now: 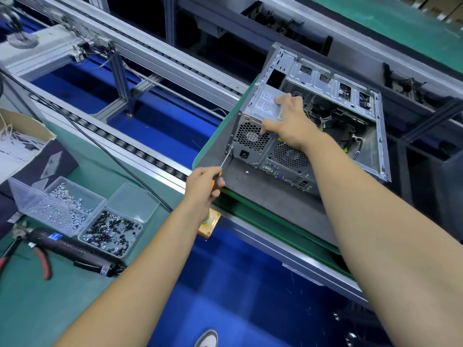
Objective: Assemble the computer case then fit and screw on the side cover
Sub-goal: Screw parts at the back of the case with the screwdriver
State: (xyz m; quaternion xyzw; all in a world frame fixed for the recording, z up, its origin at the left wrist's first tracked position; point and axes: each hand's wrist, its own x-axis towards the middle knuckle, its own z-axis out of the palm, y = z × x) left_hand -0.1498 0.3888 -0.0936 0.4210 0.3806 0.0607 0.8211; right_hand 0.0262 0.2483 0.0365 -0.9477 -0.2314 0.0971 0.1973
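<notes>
Computer case lies on its side on the dark mat ahead of me and to my right, open face up, rear panel turned toward me, side cover nowhere in sight. Its long axis runs away from me toward the upper right, so the rear corner with the power supply is the nearest part.

My left hand is curled round the orange handle of the screwdriver, and the thin shaft slants up and right to a screw at the left edge of the rear panel, beside the power socket. The tip sits on or just at that screw head; I cannot tell whether it is seated.

My right hand reaches farther in, fingers spread over the top of the power supply and thumb down against the rear grille, pressing it in place.

I judge the next turn depends on keeping the shaft in line with that screw, which faces me squarely, while the right hand steadies the unit. One loose screw lies on the mat just below the panel.
</notes>
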